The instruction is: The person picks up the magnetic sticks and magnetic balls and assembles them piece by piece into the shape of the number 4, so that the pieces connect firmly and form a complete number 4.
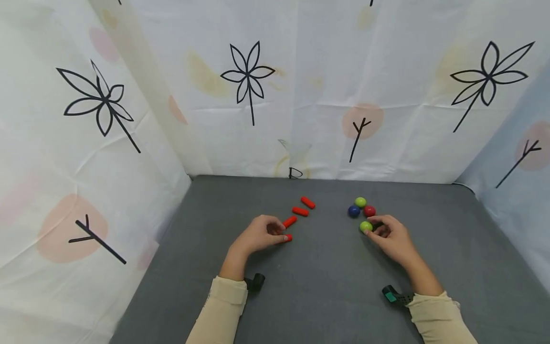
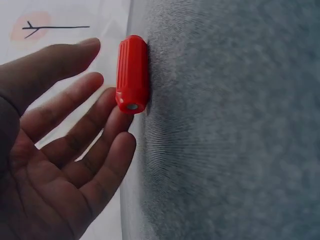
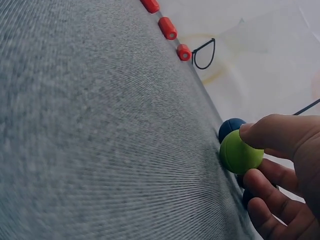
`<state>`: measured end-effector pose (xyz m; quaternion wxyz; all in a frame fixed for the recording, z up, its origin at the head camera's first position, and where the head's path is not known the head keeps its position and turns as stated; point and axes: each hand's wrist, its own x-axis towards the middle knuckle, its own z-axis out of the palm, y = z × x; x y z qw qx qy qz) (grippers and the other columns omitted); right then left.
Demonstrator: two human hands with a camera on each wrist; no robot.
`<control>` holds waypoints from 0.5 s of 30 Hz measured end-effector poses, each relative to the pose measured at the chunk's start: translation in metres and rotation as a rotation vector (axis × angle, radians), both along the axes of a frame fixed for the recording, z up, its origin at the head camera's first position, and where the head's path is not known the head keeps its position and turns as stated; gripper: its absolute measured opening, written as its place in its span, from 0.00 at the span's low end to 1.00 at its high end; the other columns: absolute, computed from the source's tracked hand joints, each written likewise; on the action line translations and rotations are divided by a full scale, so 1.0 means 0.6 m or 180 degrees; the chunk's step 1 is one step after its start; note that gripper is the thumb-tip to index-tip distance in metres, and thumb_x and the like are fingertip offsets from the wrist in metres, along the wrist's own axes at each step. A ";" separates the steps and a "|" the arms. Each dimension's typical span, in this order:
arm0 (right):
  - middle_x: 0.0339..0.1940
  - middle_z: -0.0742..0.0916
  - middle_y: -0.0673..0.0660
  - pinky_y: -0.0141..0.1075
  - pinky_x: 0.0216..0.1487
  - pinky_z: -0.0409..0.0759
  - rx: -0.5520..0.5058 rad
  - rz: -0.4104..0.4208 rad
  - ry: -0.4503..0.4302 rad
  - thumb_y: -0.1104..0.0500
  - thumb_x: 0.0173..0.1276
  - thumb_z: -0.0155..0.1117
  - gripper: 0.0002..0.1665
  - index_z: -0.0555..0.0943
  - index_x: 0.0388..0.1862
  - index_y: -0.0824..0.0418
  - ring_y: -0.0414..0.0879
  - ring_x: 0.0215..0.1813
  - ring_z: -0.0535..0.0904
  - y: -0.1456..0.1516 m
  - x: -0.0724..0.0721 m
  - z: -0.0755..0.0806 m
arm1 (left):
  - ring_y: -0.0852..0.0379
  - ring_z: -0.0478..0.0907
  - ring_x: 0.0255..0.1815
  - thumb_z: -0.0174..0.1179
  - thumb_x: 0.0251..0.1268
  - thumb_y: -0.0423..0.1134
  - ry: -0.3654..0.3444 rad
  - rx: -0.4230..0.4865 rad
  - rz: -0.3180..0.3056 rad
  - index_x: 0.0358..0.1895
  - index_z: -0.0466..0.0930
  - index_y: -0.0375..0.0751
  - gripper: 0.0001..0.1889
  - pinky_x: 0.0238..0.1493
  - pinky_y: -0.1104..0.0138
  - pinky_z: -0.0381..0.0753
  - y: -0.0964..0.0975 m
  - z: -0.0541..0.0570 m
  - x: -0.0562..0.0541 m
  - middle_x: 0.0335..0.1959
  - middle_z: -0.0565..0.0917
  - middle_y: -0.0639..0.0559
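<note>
Near the middle of the table, my left hand (image 1: 263,233) is at the near end of a row of several red cylinders. In the left wrist view its fingers are loosely spread beside one ribbed red cylinder (image 2: 133,75), which lies on the cloth with a small metal disc in its end. My right hand (image 1: 393,239) pinches a green ball (image 1: 366,227) between thumb and fingers, low over the table. Just beyond it sit a blue ball (image 1: 354,211), a red ball (image 1: 369,211) and a second green ball (image 1: 360,202), grouped closely.
Three more red cylinders (image 1: 300,211) stretch away toward the back of the grey table (image 1: 309,296). Patterned white cloth (image 1: 301,86) hangs behind and on both sides. Each wrist carries a small dark camera (image 1: 256,282).
</note>
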<state>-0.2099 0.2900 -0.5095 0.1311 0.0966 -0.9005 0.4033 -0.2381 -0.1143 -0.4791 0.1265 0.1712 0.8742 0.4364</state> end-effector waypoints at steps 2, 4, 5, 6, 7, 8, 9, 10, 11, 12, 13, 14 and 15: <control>0.48 0.86 0.64 0.27 0.33 0.78 0.0004 0.0003 0.0022 0.64 0.67 0.78 0.21 0.85 0.58 0.67 0.29 0.36 0.78 0.000 0.000 -0.002 | 0.56 0.82 0.43 0.76 0.67 0.41 -0.0020 -0.0053 0.0008 0.49 0.88 0.40 0.13 0.48 0.61 0.86 -0.001 -0.005 -0.001 0.45 0.87 0.50; 0.47 0.86 0.64 0.27 0.33 0.79 0.0004 0.0018 0.0046 0.65 0.67 0.78 0.21 0.85 0.57 0.67 0.29 0.35 0.78 0.000 0.001 -0.004 | 0.57 0.81 0.43 0.76 0.66 0.41 -0.0038 -0.0106 0.0014 0.48 0.89 0.43 0.11 0.48 0.62 0.85 -0.002 -0.009 -0.003 0.45 0.87 0.52; 0.47 0.86 0.64 0.27 0.33 0.79 0.0006 0.0026 0.0054 0.65 0.67 0.78 0.20 0.86 0.57 0.67 0.29 0.35 0.78 0.000 0.001 -0.004 | 0.57 0.81 0.43 0.76 0.66 0.40 -0.0048 -0.0125 0.0014 0.48 0.89 0.43 0.11 0.47 0.63 0.86 -0.003 -0.011 -0.005 0.45 0.87 0.52; 0.46 0.86 0.64 0.28 0.33 0.79 0.0006 0.0029 0.0057 0.65 0.66 0.78 0.20 0.86 0.56 0.67 0.29 0.35 0.78 -0.001 0.002 -0.003 | 0.57 0.81 0.42 0.76 0.66 0.40 -0.0050 -0.0147 0.0015 0.47 0.89 0.44 0.11 0.47 0.63 0.86 -0.004 -0.013 -0.005 0.45 0.87 0.52; 0.46 0.86 0.64 0.28 0.33 0.79 0.0003 0.0030 0.0053 0.65 0.66 0.78 0.20 0.86 0.56 0.67 0.29 0.35 0.78 -0.002 0.002 -0.003 | 0.58 0.81 0.42 0.77 0.66 0.40 -0.0060 -0.0158 0.0020 0.47 0.89 0.44 0.11 0.46 0.63 0.85 -0.005 -0.014 -0.006 0.44 0.87 0.52; 0.46 0.86 0.64 0.28 0.33 0.79 0.0009 0.0028 0.0051 0.65 0.66 0.78 0.19 0.86 0.55 0.67 0.29 0.35 0.78 -0.002 0.003 -0.002 | 0.58 0.81 0.41 0.77 0.65 0.40 -0.0058 -0.0168 0.0020 0.47 0.89 0.44 0.11 0.46 0.63 0.85 -0.005 -0.015 -0.006 0.44 0.87 0.52; 0.46 0.86 0.64 0.28 0.33 0.79 0.0012 0.0028 0.0046 0.65 0.66 0.78 0.19 0.86 0.55 0.67 0.29 0.35 0.78 -0.002 0.003 -0.002 | 0.58 0.81 0.41 0.77 0.65 0.40 -0.0056 -0.0177 0.0024 0.47 0.89 0.44 0.11 0.45 0.63 0.85 -0.005 -0.016 -0.006 0.44 0.87 0.52; 0.46 0.86 0.64 0.28 0.33 0.79 0.0021 0.0022 0.0037 0.65 0.66 0.78 0.19 0.86 0.55 0.67 0.29 0.35 0.78 -0.002 0.003 -0.002 | 0.58 0.81 0.40 0.77 0.65 0.40 -0.0053 -0.0180 0.0027 0.47 0.89 0.44 0.11 0.45 0.63 0.85 -0.005 -0.017 -0.005 0.43 0.86 0.52; 0.45 0.86 0.64 0.28 0.33 0.79 0.0024 0.0018 0.0022 0.65 0.66 0.79 0.19 0.86 0.55 0.67 0.30 0.34 0.78 -0.002 0.002 -0.002 | 0.58 0.80 0.40 0.77 0.65 0.39 -0.0045 -0.0190 0.0023 0.47 0.89 0.44 0.11 0.44 0.63 0.84 -0.005 -0.017 -0.005 0.43 0.86 0.52; 0.45 0.86 0.63 0.28 0.33 0.79 0.0034 0.0012 0.0006 0.65 0.66 0.79 0.19 0.86 0.55 0.66 0.30 0.34 0.78 -0.002 0.002 -0.002 | 0.58 0.80 0.40 0.77 0.65 0.39 -0.0035 -0.0204 0.0020 0.47 0.89 0.44 0.11 0.44 0.63 0.84 -0.004 -0.017 -0.004 0.42 0.86 0.52; 0.45 0.86 0.63 0.28 0.34 0.79 0.0048 0.0009 -0.0010 0.64 0.66 0.79 0.19 0.86 0.55 0.66 0.31 0.35 0.79 -0.001 0.002 -0.003 | 0.58 0.80 0.39 0.77 0.65 0.39 -0.0030 -0.0213 0.0014 0.47 0.89 0.44 0.10 0.44 0.63 0.84 -0.003 -0.017 -0.003 0.42 0.86 0.52; 0.45 0.86 0.62 0.28 0.34 0.80 0.0064 0.0005 -0.0014 0.64 0.66 0.79 0.19 0.86 0.54 0.66 0.32 0.35 0.79 -0.001 0.001 -0.004 | 0.58 0.80 0.39 0.77 0.65 0.38 -0.0020 -0.0232 0.0002 0.46 0.89 0.43 0.10 0.43 0.64 0.84 -0.002 -0.018 -0.003 0.42 0.86 0.53; 0.45 0.86 0.62 0.28 0.34 0.80 0.0088 0.0000 -0.0020 0.64 0.65 0.80 0.19 0.86 0.54 0.65 0.33 0.36 0.80 -0.001 0.001 -0.004 | 0.58 0.80 0.38 0.77 0.65 0.38 -0.0019 -0.0255 -0.0006 0.46 0.89 0.43 0.10 0.43 0.64 0.83 -0.001 -0.018 -0.003 0.42 0.86 0.53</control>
